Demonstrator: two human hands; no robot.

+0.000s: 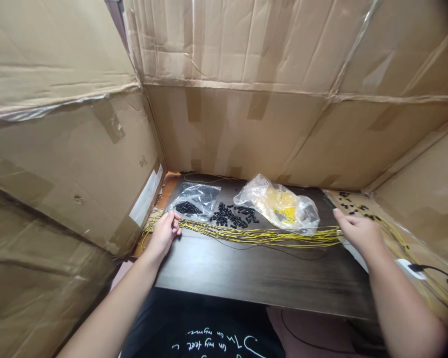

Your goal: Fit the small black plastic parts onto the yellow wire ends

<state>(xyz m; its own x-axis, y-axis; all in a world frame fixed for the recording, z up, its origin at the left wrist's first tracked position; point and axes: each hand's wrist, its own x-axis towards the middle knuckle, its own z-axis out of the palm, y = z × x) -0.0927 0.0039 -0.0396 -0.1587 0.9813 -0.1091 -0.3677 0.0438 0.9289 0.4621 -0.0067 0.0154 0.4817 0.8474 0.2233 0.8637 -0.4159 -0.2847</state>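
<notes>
A long bundle of thin yellow wires [254, 235] lies across the dark table, stretching between my two hands. My left hand [166, 232] is closed at its left end, with the fingers curled in a pinch over the wires. At the right end my right hand [360, 232] is closed on wire, its thumb raised and its other fingers mostly hidden. One yellow wire runs nearly straight between the hands, above the rest. Just behind the bundle are a pile of small black plastic pieces [227, 215] and a clear bag [203, 195] of black pieces.
A crumpled clear bag with yellow pieces [283, 205] sits behind the bundle. Cardboard walls [239, 134] enclose the table [254, 273] at the back and sides. On the right are more yellow wires with black ends [362, 208] and a white device [412, 268] with a black cable.
</notes>
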